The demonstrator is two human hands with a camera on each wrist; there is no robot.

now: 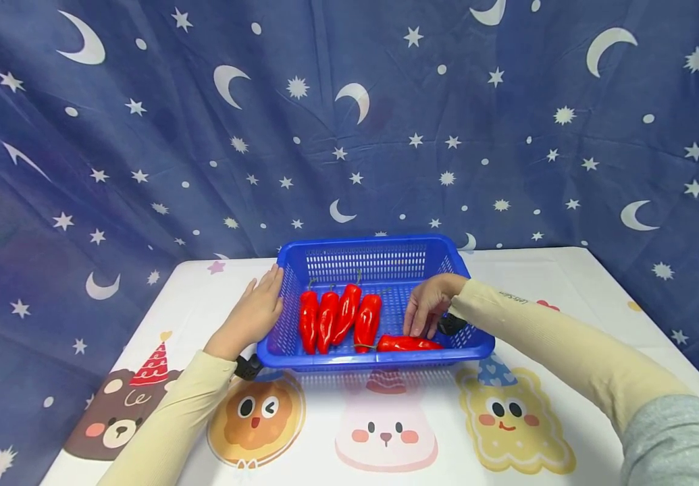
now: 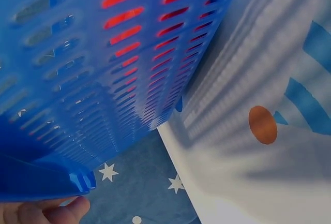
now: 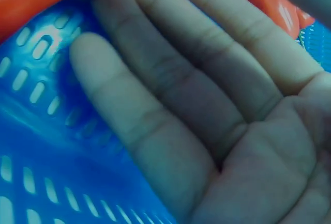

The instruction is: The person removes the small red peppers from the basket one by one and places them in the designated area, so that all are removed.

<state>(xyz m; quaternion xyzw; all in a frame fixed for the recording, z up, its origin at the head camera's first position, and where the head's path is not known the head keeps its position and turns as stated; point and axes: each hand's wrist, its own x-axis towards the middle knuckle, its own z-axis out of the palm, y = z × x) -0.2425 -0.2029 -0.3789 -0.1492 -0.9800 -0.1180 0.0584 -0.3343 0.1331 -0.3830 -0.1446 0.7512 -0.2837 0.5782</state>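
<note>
A blue plastic basket [image 1: 361, 240] with slotted walls stands on the table. Several glossy red chili peppers [image 1: 367, 324] lie side by side in its left half, stems toward the back. One more red pepper [image 1: 410, 343] lies crosswise along the front wall, stem to the left. My right hand [image 1: 431, 304] reaches down inside the basket, its long, nearly straight fingers [image 3: 150, 115] right at this pepper. Against the basket's left rim rests my left hand [image 1: 254, 310], fingers extended. In the left wrist view its fingertips [image 2: 62, 211] show just below the rim.
A white tablecloth [image 1: 525, 270] printed with cartoon figures covers the table. Behind and to the left hangs a dark blue curtain [image 1: 300, 169] with moons and stars, close to the table's back edge. The basket's walls rise around the peppers.
</note>
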